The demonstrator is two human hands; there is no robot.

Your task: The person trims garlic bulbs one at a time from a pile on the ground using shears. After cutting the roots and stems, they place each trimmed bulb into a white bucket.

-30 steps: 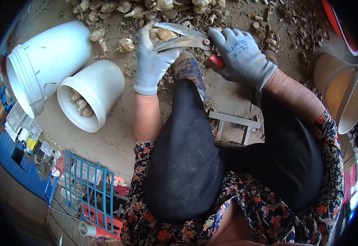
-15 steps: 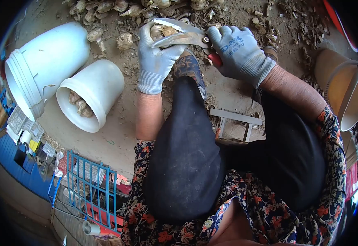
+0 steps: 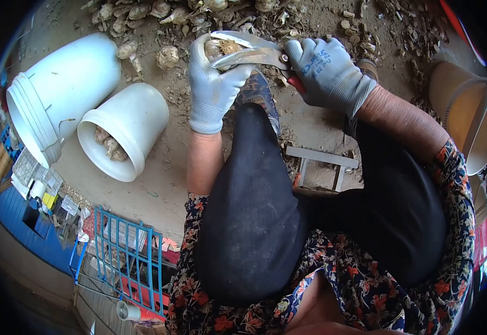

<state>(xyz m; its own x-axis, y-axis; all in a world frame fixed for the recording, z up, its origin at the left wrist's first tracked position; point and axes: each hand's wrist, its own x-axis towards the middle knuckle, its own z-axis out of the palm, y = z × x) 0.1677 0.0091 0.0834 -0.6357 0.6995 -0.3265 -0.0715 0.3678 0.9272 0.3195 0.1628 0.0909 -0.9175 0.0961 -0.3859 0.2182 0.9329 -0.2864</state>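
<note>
My left hand (image 3: 213, 89), in a grey work glove, is wrapped round a garlic bulb (image 3: 214, 50) whose rooty end (image 3: 230, 47) faces right. My right hand (image 3: 324, 70), gloved alike, grips the red handle of a pair of pruning shears (image 3: 254, 56). The two blades are a little apart and straddle the root end of the bulb. Both hands are above my shoe (image 3: 257, 92), between my knees and the garlic pile (image 3: 182, 14). The palm side of my right hand is hidden.
A large white bucket (image 3: 81, 61) and a smaller white bucket (image 3: 148, 106) with garlic in it lie on their sides at left. Loose bulbs (image 3: 168, 57) and dry scraps (image 3: 361, 28) litter the ground. At right is a beige bucket (image 3: 450, 92); a blue metal rack (image 3: 129, 257) stands at lower left.
The blades have turned slightly and shifted a little right on the bulb, whose root end shows more fully. Both hands have stayed nearly in place.
</note>
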